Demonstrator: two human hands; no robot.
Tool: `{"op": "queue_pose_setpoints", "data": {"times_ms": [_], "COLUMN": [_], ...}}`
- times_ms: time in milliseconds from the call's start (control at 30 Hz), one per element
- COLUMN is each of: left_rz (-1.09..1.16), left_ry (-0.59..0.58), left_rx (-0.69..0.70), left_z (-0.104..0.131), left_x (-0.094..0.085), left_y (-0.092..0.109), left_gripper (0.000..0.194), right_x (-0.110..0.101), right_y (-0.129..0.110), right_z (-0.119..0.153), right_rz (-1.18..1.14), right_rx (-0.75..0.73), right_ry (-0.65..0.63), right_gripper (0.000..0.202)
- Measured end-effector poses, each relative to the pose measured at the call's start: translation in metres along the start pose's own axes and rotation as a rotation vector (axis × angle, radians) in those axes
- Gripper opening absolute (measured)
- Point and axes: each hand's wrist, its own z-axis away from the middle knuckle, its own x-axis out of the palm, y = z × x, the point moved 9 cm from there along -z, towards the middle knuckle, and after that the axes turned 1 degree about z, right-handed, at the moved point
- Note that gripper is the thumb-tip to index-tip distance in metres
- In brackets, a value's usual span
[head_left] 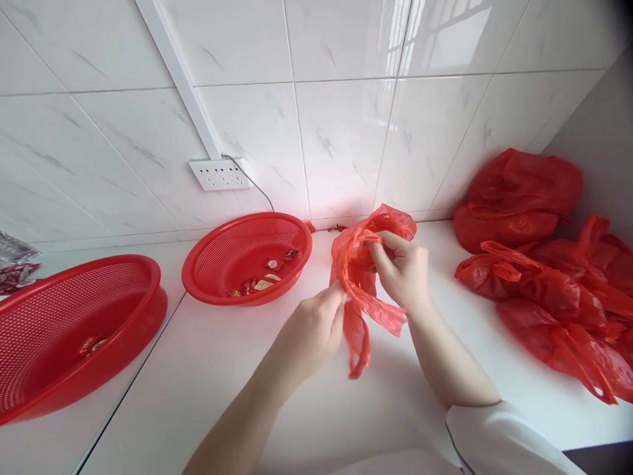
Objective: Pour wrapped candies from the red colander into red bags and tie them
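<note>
Holding a red plastic bag [366,300] above a white tabletop [222,369]

Spanning the scene, the tabletop carries a large red basket [141,343] at the left, with a few small wrapped pieces [99,344] low inside; at the right, red bags [558,280] lie bunched together, several bulging, some with gathered tops and loops that look tied, their contents hidden; a second red basket [215,264] sits near the wall, a scatter of small packets [273,264], mostly red with some pale ones, at its bottom, much of its floor bare.

Between the second basket and the bunched bags, the red plastic bag curls in a ring, its strips hanging loose; no finished knot can be made out, so its closing looks incomplete, and whether it holds anything cannot be told; the left hand [319,320] pinches its near side, fingers bent against the thumb; the right hand [403,270] grips the upper part between thumb and curled fingers.
</note>
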Motion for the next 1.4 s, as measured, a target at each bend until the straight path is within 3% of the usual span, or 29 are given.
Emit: {"op": "queue_pose_setpoints", "data": {"times_ms": [133, 300, 467, 533, 633, 733, 833, 900, 933, 1067, 1167, 1233, 1300, 1400], "left_rz": [-0.068, -0.053, -0.35, -0.532, -0.703, -0.65, -0.295, -0.039, 0.047, 0.085, -0.025, -0.089, -0.152, -0.224], "left_ry": [-0.071, -0.088, -0.03, -0.135, -0.274, -0.108, 0.004, -0.015, -0.008, 0.087, -0.091, -0.164, -0.144, -0.101], "left_rx": [-0.106, -0.197, -0.18, -0.29, -0.516, -0.456, -0.243, -0.222, -0.245, -0.365, -0.582, -0.632, -0.575, -0.464], "left_z": [-0.008, -0.021, -0.026, -0.022, -0.009, -0.013, -0.023, -0.026, -0.026, -0.013, 0.01, 0.019, 0.017, 0.008], "left_x": [0.018, 0.029, 0.023, 0.025, 0.017, -0.001, 0.0, 0.005, 0.002, -0.038, -0.051, -0.051, -0.05, -0.041], "left_y": [-0.015, -0.038, -0.042, -0.062, -0.097, -0.092, -0.066, -0.063, -0.066, -0.092, -0.118, -0.123, -0.115, -0.097], "left_gripper": [0.015, 0.02, 0.034, 0.038, 0.054, 0.05, 0.041, 0.026, 0.029, 0.04, 0.041, 0.038, 0.038, 0.042], "right_x": [0.03, 0.044, 0.042, 0.031, 0.005, -0.002, 0.008, 0.012, 0.01, -0.016, -0.03, -0.034, -0.036, -0.026], "right_y": [0.008, 0.012, 0.019, 0.029, 0.058, 0.079, 0.078, 0.075, 0.075, 0.093, 0.114, 0.114, 0.092, 0.023], "right_z": [0.001, 0.004, 0.003, -0.003, -0.011, -0.01, -0.005, -0.002, -0.001, -0.004, 0.001, 0.012, 0.023, 0.037], "right_rz": [-0.13, -0.567, -0.842, -0.906, -0.969, -0.988, -0.99, -0.947, -0.893, -0.38, 0.094, 0.328, 0.45, 0.333], "right_rx": [0.063, 0.21, 0.317, 0.322, 0.362, 0.437, 0.45, 0.432, 0.416, 0.331, 0.385, 0.411, 0.353, 0.074], "right_ry": [-0.254, -0.449, -0.425, -0.331, -0.086, -0.025, -0.124, -0.193, -0.21, -0.227, -0.36, -0.514, -0.602, -0.59], "right_gripper": [0.034, 0.032, 0.036, 0.035, 0.026, 0.025, 0.03, 0.032, 0.033, 0.033, 0.024, 0.026, 0.03, 0.032]}}
